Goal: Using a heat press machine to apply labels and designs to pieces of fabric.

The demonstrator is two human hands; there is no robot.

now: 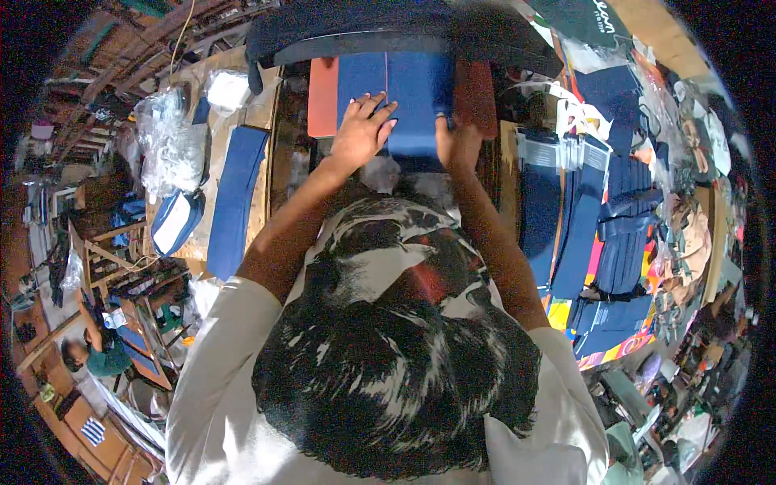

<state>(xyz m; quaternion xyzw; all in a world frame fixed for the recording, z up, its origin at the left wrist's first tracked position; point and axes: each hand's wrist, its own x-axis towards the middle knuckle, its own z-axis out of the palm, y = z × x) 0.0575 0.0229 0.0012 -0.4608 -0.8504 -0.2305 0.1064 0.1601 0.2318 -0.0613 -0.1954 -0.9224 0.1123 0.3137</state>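
Observation:
A flat blue fabric piece (412, 97) lies on an orange-red pad (323, 97) under the dark upper plate (404, 36) of a press-like machine. My left hand (364, 129) rests flat on the blue piece's left part, fingers spread. My right hand (457, 137) grips the piece's right lower edge, fingers curled on it. My own head and white sleeves fill the lower half of the view and hide what lies beneath.
A long blue strap (234, 202) lies on the wooden bench at left, beside clear plastic bags (166, 145) and a blue-and-white pouch (174, 222). Stacks of dark blue pieces (590, 226) crowd the right side. Another person (97, 356) sits at lower left.

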